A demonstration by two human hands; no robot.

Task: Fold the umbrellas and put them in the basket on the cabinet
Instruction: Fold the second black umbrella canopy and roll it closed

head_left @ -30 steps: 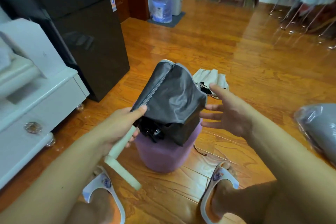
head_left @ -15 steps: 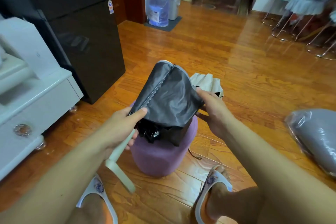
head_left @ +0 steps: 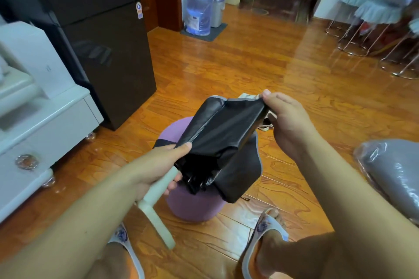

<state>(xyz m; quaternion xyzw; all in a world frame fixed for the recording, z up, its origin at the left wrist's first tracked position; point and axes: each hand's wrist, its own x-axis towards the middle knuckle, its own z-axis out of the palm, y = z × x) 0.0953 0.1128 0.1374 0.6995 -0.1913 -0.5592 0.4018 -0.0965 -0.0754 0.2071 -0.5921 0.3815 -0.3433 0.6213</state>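
Folding underway: left hand (head_left: 158, 165) clenching umbrella (head_left: 217, 133) handle; right hand (head_left: 285, 120) pinching canopy — unwrapped, basket unseen, another umbrella (head_left: 248, 96) waiting.

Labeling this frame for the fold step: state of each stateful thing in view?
black umbrella: collapsed, canopy loose, not yet wrapped
left hand: grips the pale handle
right hand: pinches a canopy edge, pulling it taut
beige umbrella: on floor behind, mostly hidden
fridge: doors closed
cabinet drawer: closed
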